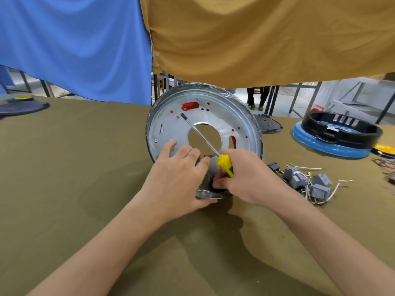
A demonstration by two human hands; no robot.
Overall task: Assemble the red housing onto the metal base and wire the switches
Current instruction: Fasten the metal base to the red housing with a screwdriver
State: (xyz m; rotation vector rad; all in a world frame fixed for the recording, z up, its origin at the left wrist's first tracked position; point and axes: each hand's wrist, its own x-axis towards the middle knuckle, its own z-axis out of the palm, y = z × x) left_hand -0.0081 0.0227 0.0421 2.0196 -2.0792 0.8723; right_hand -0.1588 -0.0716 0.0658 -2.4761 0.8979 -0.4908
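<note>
The round metal base (230,116) stands tilted on its edge on the table, its flat face toward me. Red housing (189,106) shows through the base's slots and small holes from behind. My left hand (179,176) grips the base's lower rim, fingers lying on its face. My right hand (245,178) holds a yellow-handled screwdriver (224,163), its shaft slanting up-left across the centre hole; the fingertips also touch the lower rim. Grey switches with white wires (307,182) lie in a loose pile to the right of my right hand.
A black ring on a blue-edged disc (333,135) sits at the far right, a dark plate (269,124) behind the base. Another dark disc (21,106) lies far left. Coloured wires (384,163) are at the right edge. Blue and tan cloths hang behind the table.
</note>
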